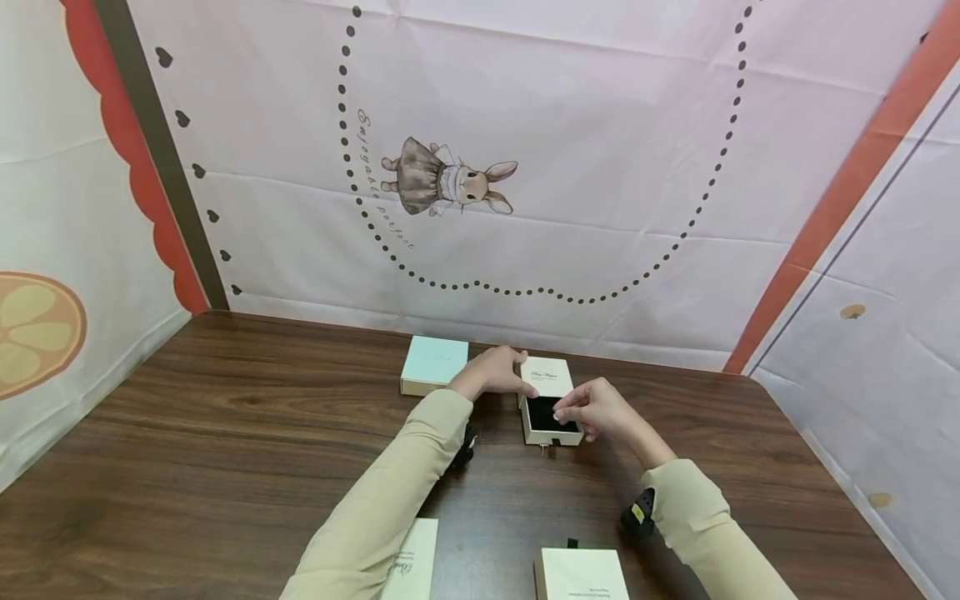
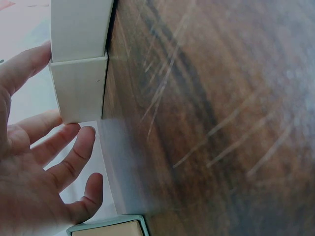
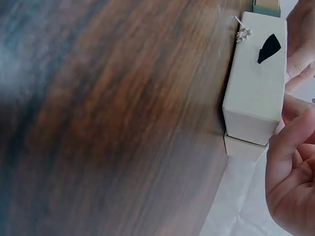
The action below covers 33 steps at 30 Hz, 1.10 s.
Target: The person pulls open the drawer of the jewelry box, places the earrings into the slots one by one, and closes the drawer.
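Observation:
A cream drawer-style jewelry box [image 1: 547,377] lies near the back of the table. Its drawer [image 1: 551,438] is pulled out toward me, showing a black lining. My left hand [image 1: 497,372] holds the box's sleeve [image 2: 78,32] from the left, thumb at the top near edge and fingers at the back end. Over the drawer, my right hand [image 1: 600,407] pinches a small silvery earring [image 1: 557,417] between thumb and fingertips; in the right wrist view the box wall hides it. Another silvery earring [image 3: 243,34] lies at the drawer's front, beside its black pull tab [image 3: 270,48].
A light blue box [image 1: 437,360] lies left of my left hand. Closer to me are a cream box [image 1: 583,575] at the right and another cream box [image 1: 416,560], partly under my left sleeve. A printed cloth [image 1: 600,208] hangs behind the table [image 1: 225,467].

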Each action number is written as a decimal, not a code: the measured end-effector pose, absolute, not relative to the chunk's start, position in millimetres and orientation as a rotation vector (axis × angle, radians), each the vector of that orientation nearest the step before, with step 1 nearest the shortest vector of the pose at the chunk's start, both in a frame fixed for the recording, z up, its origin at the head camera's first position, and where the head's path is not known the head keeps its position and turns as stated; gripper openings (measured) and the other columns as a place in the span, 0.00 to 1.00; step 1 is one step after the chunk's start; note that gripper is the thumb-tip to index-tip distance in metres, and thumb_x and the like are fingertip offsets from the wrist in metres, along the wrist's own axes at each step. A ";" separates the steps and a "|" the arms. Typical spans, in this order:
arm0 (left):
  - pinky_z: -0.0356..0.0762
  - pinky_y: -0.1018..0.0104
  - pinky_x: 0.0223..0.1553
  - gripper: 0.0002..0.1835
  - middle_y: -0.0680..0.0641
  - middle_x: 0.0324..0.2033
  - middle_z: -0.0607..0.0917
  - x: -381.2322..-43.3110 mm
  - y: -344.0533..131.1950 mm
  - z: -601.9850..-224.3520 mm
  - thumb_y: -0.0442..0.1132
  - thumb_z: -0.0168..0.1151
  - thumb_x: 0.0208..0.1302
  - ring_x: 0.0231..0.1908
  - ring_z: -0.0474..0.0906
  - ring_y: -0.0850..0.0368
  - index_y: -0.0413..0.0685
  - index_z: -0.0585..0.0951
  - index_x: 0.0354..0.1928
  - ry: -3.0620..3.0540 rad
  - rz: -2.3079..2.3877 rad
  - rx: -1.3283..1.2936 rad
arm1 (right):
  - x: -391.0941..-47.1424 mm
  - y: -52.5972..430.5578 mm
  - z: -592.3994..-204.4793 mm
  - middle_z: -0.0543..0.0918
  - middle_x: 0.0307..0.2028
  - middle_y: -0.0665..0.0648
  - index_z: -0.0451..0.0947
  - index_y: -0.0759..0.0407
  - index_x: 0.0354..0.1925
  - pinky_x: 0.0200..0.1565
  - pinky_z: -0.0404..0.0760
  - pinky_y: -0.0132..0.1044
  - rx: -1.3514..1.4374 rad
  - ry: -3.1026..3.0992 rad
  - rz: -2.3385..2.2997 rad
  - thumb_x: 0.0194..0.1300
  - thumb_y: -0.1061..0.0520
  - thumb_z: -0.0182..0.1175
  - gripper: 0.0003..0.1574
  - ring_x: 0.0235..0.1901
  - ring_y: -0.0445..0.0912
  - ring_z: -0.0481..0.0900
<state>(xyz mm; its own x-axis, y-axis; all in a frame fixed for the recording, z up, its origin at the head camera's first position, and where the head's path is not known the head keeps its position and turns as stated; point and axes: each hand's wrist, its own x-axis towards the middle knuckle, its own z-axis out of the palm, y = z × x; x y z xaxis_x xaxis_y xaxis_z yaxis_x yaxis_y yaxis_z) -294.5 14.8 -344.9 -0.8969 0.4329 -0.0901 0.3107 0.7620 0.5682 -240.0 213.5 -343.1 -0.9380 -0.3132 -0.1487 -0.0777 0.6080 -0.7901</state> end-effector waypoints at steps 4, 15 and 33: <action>0.64 0.59 0.58 0.42 0.55 0.64 0.65 -293.4 14.3 -345.2 0.56 0.68 0.48 0.62 0.61 0.54 0.52 0.65 0.65 2.747 0.819 0.592 | -239.0 211.9 -345.0 0.82 0.21 0.54 0.81 0.66 0.31 0.15 0.74 0.33 -0.331 2.616 -1.206 0.56 0.64 0.62 0.04 0.08 0.37 0.61; 0.64 0.58 0.58 0.42 0.56 0.64 0.65 -292.7 14.9 -345.5 0.56 0.68 0.48 0.62 0.61 0.54 0.52 0.65 0.65 2.746 0.820 0.598 | -238.7 212.0 -343.9 0.83 0.22 0.55 0.81 0.68 0.31 0.14 0.73 0.33 -0.325 2.640 -1.157 0.58 0.67 0.58 0.05 0.07 0.36 0.62; 0.64 0.59 0.58 0.41 0.56 0.64 0.65 -295.0 14.7 -345.3 0.56 0.67 0.49 0.62 0.62 0.54 0.52 0.65 0.65 2.744 0.826 0.611 | -238.8 211.2 -338.7 0.82 0.22 0.54 0.84 0.63 0.31 0.14 0.75 0.35 -0.355 2.733 -1.036 0.57 0.66 0.59 0.06 0.07 0.38 0.65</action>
